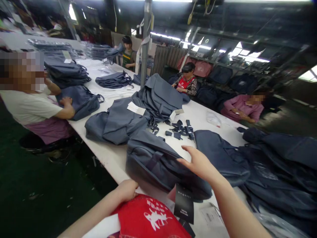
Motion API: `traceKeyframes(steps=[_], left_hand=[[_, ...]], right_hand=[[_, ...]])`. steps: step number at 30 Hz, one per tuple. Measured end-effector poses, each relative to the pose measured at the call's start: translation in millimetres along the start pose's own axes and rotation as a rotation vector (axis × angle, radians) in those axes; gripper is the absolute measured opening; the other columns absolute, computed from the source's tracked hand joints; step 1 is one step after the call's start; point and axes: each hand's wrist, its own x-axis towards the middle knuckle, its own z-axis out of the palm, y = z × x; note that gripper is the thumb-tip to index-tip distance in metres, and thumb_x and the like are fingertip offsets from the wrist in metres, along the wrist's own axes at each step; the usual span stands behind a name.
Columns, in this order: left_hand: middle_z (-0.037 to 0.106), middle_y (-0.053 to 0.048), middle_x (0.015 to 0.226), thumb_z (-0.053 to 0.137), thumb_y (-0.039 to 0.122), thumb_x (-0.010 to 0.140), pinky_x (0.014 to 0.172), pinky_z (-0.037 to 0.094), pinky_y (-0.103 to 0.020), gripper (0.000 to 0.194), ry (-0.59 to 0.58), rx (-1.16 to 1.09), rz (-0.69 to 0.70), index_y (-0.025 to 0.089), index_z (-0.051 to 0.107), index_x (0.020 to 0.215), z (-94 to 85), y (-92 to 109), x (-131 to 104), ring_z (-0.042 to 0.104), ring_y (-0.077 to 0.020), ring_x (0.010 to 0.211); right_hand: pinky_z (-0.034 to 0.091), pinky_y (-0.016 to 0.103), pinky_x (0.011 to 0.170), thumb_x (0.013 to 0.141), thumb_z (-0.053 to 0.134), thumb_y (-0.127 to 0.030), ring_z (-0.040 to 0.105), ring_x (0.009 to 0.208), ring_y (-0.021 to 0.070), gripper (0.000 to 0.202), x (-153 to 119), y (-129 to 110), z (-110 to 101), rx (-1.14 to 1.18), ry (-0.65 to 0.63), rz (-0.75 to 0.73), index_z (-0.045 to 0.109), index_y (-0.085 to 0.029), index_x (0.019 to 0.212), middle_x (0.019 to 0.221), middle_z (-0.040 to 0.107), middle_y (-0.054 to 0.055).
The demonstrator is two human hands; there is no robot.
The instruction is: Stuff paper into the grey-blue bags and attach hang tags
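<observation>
Bag (155, 157) lay on the white surface (114, 155) at twelve o'clock from the white-lettered red apron (138, 216), black tag (184, 205) seemingly reading "bugatti" at the bag's five, right hand (199, 163) at three with grip spread, left hand (126, 190) at eight, grip curled, any pinch impossible to tell.

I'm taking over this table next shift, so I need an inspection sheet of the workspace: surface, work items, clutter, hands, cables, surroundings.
Surface: white table, much of it covered by dark bags.
Work items: nearest bag lies before the person.
Clutter: bundled straps, black tag, clear plastic.
Hands: left hand curled between the nearest bag and red apron, grip unclear; right hand open over the nearest bag, contact unclear.
Cables: cords hang overhead.
Surroundings: co-workers around the table; upright post beyond.
</observation>
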Motion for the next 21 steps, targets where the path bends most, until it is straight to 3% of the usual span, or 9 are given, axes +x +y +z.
traceKeyframes(steps=[2, 4, 7, 9, 14, 21], left_hand=[[0.073, -0.012, 0.096, 0.062, 0.031, 0.067, 0.078, 0.05, -0.037, 0.027, -0.012, -0.006, -0.01, 0.02, 0.071, 0.09, -10.7, -17, 7, 0.067, -0.0312, 0.093], [0.072, -0.013, 0.1, 0.06, 0.029, 0.068, 0.08, 0.05, -0.038, 0.029, -0.01, -0.013, -0.023, 0.02, 0.071, 0.094, -21.4, -36, 14, 0.066, -0.0316, 0.095], [0.071, -0.017, 0.103, 0.057, 0.026, 0.07, 0.082, 0.05, -0.042, 0.033, -0.014, -0.038, -0.044, 0.017, 0.07, 0.099, -33.0, -65, 21, 0.065, -0.034, 0.098], [0.07, -0.02, 0.104, 0.056, 0.026, 0.071, 0.083, 0.05, -0.044, 0.034, -0.031, -0.058, -0.059, 0.015, 0.07, 0.1, -36.5, -85, 25, 0.065, -0.0359, 0.098], [0.07, -0.022, 0.099, 0.055, 0.03, 0.073, 0.08, 0.05, -0.045, 0.031, -0.127, -0.117, -0.087, 0.012, 0.072, 0.093, -37.8, -128, 32, 0.066, -0.038, 0.095], [0.07, -0.022, 0.101, 0.058, 0.028, 0.07, 0.083, 0.048, -0.043, 0.031, -0.168, -0.219, -0.144, 0.012, 0.072, 0.093, -40.1, -168, 45, 0.064, -0.0358, 0.097]], right_hand=[[0.043, 0.041, 0.096, 0.07, 0.067, -0.05, 0.057, 0.113, 0.032, 0.065, 35, -7, 23, -0.097, -0.246, 0.009, 0.056, -0.012, 0.122, 0.123, 0.06, 0.019], [0.046, 0.04, 0.089, 0.069, 0.068, -0.048, 0.061, 0.104, 0.0331, 0.06, 60, -7, 47, -0.14, -0.42, 0.077, 0.061, -0.01, 0.114, 0.113, 0.065, 0.021], [0.047, 0.036, 0.084, 0.076, 0.061, -0.045, 0.065, 0.096, 0.0299, 0.044, 76, -1, 75, -0.082, -0.449, 0.158, 0.064, -0.012, 0.105, 0.104, 0.069, 0.017], [0.047, 0.033, 0.081, 0.081, 0.054, -0.043, 0.066, 0.091, 0.0268, 0.034, 72, 2, 81, 0.017, -0.416, 0.176, 0.065, -0.016, 0.1, 0.097, 0.071, 0.011], [0.048, 0.031, 0.074, 0.087, 0.043, -0.04, 0.065, 0.082, 0.0249, 0.032, 39, -15, 69, 0.177, -0.417, 0.219, 0.067, -0.018, 0.09, 0.084, 0.071, 0.006], [0.052, 0.035, 0.079, 0.085, 0.047, -0.042, 0.065, 0.085, 0.027, 0.035, 6, -40, 36, 0.181, -0.425, 0.323, 0.07, -0.02, 0.1, 0.09, 0.071, 0.008]])
